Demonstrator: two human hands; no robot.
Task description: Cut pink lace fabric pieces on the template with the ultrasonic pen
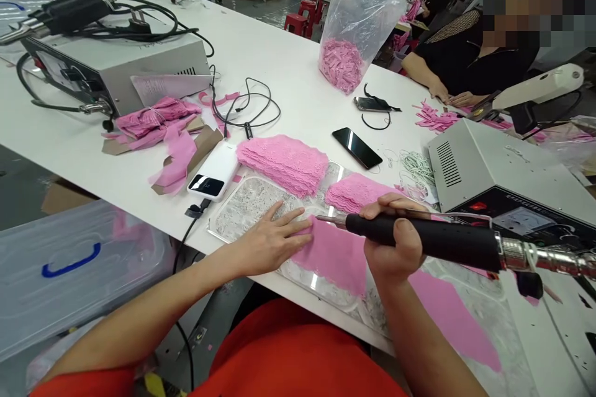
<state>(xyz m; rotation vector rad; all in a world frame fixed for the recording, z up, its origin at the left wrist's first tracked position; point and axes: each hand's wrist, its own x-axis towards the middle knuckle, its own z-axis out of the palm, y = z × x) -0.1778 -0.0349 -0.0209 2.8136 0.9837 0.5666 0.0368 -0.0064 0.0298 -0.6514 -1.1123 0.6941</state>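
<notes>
My right hand [395,239] is wrapped round the black handle of a pen-like tool [447,242] with a metal tip and a cable. The tip points left and is at the upper left corner of a pink fabric piece [338,257]; whether it touches cannot be told. My left hand [272,239] lies flat with fingers spread, its fingertips at that piece's left edge, on a clear, scuffed plate [242,205]. Behind it sits a stack of pink scalloped pieces [284,161], with a smaller pink stack [356,191] to its right. Another pink piece [456,316] lies right of my right forearm.
A grey control box [512,173] stands at the right, another [116,65] at the far left with a second tool [79,12] on top. A white power bank [214,170], a phone [357,147] and a bag of pink strips [344,62] are on the table. A co-worker [470,56] sits opposite.
</notes>
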